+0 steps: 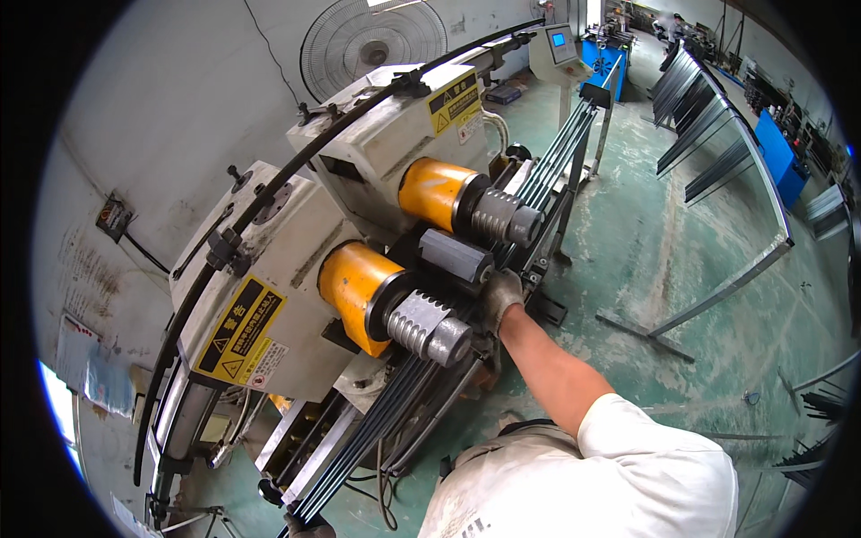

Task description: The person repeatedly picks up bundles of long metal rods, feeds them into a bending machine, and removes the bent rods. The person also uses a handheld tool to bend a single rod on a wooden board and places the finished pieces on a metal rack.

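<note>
Right hand (504, 294), in a greyish glove, sits at the end of the dark angular block (455, 255) between two orange cylinders (363, 287); I can't tell whether its fingers are closed on anything. Down at the near left, the left hand (310, 529), darkly gloved and partly cut off, is at the near end of the long dark rods (372, 439); its grip is unclear. Those rods run past the pale machine (269, 305) toward the far right.

There are two orange cylinders (357, 285) — two ridged shafts (419, 323), one hexagonal block (453, 257).
</note>
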Action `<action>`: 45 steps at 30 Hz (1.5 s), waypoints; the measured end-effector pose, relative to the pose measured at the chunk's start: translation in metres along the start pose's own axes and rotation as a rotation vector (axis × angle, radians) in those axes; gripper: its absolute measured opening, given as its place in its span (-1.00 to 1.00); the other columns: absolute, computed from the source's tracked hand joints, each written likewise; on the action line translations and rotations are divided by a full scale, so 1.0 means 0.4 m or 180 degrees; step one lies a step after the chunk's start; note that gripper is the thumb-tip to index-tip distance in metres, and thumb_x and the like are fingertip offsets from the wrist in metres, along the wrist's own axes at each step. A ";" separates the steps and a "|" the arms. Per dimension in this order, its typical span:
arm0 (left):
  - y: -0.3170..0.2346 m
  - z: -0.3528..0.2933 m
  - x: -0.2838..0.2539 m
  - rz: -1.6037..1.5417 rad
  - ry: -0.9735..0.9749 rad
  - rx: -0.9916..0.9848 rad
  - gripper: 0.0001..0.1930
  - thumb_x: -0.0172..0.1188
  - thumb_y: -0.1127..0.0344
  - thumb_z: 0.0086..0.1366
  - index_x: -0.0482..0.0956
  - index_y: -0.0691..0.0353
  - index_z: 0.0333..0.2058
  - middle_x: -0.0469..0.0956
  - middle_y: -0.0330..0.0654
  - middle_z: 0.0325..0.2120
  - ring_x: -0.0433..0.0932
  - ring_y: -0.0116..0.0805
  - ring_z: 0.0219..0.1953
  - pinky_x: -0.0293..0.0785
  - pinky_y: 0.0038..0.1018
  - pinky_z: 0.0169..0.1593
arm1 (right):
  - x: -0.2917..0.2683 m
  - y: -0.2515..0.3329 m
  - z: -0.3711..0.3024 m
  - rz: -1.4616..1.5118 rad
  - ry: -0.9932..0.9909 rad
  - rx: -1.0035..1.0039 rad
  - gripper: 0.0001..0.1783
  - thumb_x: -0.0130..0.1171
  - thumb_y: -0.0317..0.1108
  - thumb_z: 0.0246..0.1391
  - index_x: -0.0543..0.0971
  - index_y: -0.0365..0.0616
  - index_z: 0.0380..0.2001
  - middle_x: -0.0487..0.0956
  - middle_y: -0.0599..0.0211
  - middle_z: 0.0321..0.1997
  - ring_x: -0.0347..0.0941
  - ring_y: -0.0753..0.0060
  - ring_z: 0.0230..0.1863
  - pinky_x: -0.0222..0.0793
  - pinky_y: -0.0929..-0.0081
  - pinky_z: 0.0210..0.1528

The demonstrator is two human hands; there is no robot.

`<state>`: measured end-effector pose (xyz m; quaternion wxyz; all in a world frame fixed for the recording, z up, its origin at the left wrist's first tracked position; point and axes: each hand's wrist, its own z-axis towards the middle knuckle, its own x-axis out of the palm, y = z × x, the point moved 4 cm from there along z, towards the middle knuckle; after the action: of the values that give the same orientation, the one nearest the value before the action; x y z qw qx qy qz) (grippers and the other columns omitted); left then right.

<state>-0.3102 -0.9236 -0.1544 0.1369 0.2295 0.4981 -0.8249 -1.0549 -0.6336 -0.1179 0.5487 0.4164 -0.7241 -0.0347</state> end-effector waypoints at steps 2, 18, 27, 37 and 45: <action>0.017 0.005 0.003 0.0054 -0.0070 -0.0252 -0.63 0.34 0.07 0.51 0.75 0.09 0.16 0.80 -0.12 0.05 0.77 -0.15 0.08 0.71 -0.29 0.11 | -0.013 -0.012 0.014 0.0138 0.0142 -0.0014 -0.60 -0.07 -0.24 0.58 0.63 -0.16 0.22 0.72 0.22 0.22 0.65 0.15 0.18 0.51 0.22 0.24; -0.250 -0.016 0.218 -0.0330 -0.0109 -0.0458 -0.51 0.34 0.00 0.50 0.71 0.14 0.26 0.77 -0.13 0.16 0.73 -0.33 0.19 0.65 -0.53 0.18 | 0.008 0.063 -0.042 -0.1121 -0.0731 -0.0329 -0.65 0.05 -0.18 0.54 0.69 -0.20 0.02 0.76 0.22 -0.03 0.70 0.10 -0.10 0.55 0.09 -0.06; -0.286 -0.034 0.199 -0.2602 -0.0424 -0.1453 -0.60 0.09 0.32 0.63 0.62 0.44 0.27 0.69 0.04 0.24 0.64 -0.20 0.30 0.54 -0.23 0.46 | -0.024 0.009 -0.003 -0.4195 0.0031 -0.1770 -0.70 0.17 -0.21 0.48 0.73 -0.15 0.04 0.79 0.23 -0.06 0.72 0.16 -0.07 0.56 0.20 -0.03; -0.468 -0.052 0.376 -0.4299 -0.0387 -0.1922 -0.65 0.19 0.15 0.66 0.69 0.29 0.17 0.71 -0.01 0.18 0.64 -0.09 0.27 0.51 -0.10 0.45 | 0.052 0.062 -0.109 -0.1362 -0.0936 -0.0559 -0.53 0.25 -0.04 0.52 0.75 -0.34 -0.11 0.76 0.25 -0.16 0.64 0.33 -0.17 0.53 0.25 -0.08; -0.527 -0.080 0.388 -0.4470 -0.0373 -0.2323 -0.60 0.13 0.10 0.69 0.63 0.25 0.26 0.72 -0.07 0.20 0.63 -0.06 0.30 0.46 -0.02 0.50 | -0.030 0.033 -0.051 -0.0749 -0.0463 -0.0511 -0.43 0.28 0.16 0.48 0.71 -0.25 -0.20 0.65 0.33 -0.29 0.55 0.32 -0.30 0.54 0.24 -0.21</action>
<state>-0.5312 -0.7965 -0.0870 -0.3229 -0.2415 0.7573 -0.5137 -1.0449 -0.6089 -0.1125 0.5185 0.4496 -0.7030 -0.1866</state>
